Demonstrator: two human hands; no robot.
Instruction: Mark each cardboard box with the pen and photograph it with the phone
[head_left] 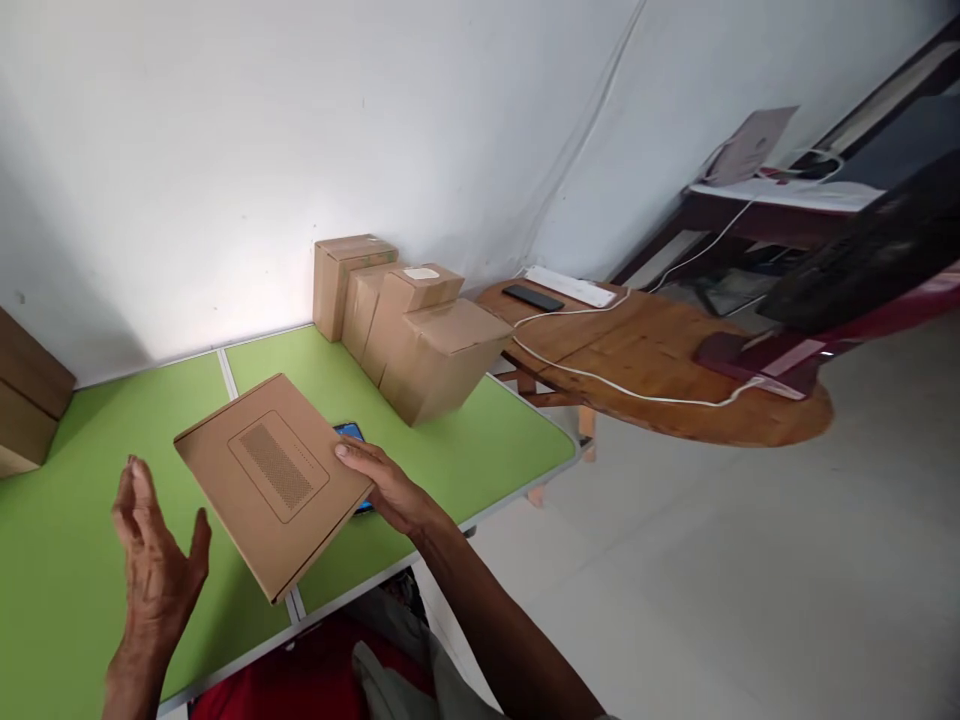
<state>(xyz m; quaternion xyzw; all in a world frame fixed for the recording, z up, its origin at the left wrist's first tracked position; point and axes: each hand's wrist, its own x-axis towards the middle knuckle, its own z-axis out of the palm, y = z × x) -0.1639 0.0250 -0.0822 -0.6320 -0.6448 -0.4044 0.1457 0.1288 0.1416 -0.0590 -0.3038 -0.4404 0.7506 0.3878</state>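
Note:
A flat brown cardboard box (225, 475) with a printed rounded outline and dotted pattern on its top is tilted above the green table (487, 455). My right hand (386, 485) grips its right edge, thumb on the top face and the other fingers hidden beneath. To the left of the box, my left hand (157, 555) is raised with fingers stretched and thumb apart, holding nothing. Partly hidden behind the box and my right hand is a phone (350, 432) with a blue screen, lying on the table.
Several cardboard boxes (450, 350) stand together at the table's back right. More cardboard boxes (26, 400) are at the far left. A wooden table (637, 350) to the right carries a white power strip (570, 286), a black remote-like object (533, 298) and a white cable (637, 392).

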